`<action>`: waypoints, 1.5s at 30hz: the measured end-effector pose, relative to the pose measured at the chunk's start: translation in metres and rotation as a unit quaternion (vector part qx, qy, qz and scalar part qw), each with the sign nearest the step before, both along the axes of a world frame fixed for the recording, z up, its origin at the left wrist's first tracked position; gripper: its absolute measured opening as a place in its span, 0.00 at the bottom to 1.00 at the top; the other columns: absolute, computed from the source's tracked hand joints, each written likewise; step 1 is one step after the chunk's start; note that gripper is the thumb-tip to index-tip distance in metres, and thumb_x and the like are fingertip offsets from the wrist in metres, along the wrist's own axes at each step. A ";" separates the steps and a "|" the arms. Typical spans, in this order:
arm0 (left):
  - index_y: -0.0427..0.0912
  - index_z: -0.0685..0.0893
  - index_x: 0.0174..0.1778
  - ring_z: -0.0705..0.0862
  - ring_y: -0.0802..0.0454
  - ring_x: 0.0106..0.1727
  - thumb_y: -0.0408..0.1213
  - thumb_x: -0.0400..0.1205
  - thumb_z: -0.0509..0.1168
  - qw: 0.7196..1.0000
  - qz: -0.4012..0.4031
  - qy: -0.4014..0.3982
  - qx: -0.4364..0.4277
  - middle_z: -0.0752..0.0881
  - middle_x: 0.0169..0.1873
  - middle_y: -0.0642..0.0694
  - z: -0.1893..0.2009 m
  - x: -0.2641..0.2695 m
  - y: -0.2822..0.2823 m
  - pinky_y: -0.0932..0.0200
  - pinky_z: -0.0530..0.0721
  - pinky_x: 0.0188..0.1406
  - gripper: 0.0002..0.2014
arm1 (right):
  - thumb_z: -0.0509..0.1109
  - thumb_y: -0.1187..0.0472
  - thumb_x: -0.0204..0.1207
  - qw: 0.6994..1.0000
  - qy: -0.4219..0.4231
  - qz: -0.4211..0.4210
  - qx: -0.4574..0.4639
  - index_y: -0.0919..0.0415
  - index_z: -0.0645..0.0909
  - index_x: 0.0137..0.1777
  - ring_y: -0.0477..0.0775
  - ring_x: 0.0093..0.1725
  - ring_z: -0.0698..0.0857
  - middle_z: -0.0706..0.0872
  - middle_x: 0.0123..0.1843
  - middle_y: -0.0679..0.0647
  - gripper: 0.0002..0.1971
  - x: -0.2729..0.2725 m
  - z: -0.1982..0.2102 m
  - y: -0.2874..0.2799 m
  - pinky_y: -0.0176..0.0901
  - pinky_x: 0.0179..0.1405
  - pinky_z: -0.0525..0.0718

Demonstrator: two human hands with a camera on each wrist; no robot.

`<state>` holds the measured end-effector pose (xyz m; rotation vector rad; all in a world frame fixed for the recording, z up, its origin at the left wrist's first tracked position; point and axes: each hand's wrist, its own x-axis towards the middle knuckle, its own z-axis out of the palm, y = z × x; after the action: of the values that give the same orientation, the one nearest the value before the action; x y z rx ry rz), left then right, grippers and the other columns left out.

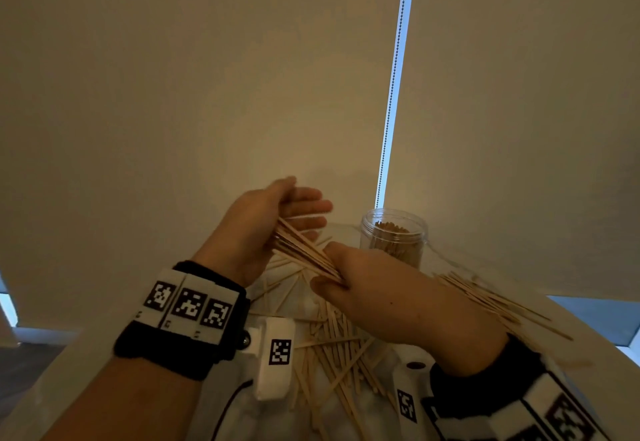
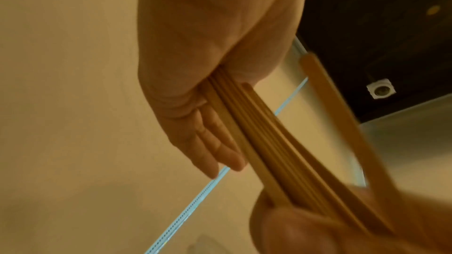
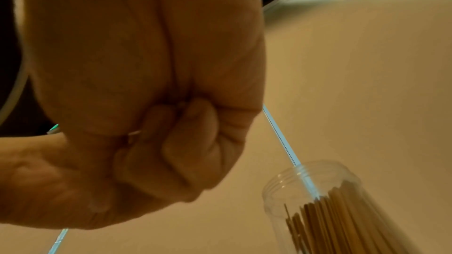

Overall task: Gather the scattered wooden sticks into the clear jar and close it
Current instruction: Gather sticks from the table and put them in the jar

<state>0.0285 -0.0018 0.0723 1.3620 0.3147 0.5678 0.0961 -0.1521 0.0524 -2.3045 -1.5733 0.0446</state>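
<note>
Inside clear jar (image 1: 393, 236), upright sticks (image 1: 392, 229)

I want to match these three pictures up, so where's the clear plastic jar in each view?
Head: clear plastic jar right of centre, beyond the right hand.
Left wrist: not in it.
Right wrist: bottom right, lidless.
Shared landmark: the beaded blind cord.

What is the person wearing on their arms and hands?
The hands are bare, with no gloves or sleeves in view. Each wrist carries a black band topped with white blocks printed with black square code markers. A white box bearing another marker hangs beneath each wrist, the left one trailing a thin dark cable.
</note>
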 end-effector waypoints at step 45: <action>0.36 0.81 0.31 0.67 0.52 0.18 0.57 0.77 0.74 0.987 0.119 -0.014 0.108 0.78 0.20 0.43 -0.033 0.025 -0.008 0.63 0.67 0.19 0.26 | 0.62 0.26 0.72 0.973 -0.042 -0.103 0.202 0.48 0.81 0.43 0.43 0.33 0.82 0.82 0.31 0.46 0.25 0.033 0.015 -0.022 0.39 0.33 0.77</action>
<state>0.0534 -0.0102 0.0389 1.5345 0.4052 0.8381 0.1290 -0.1740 0.0673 -2.1469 -1.2311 -0.3936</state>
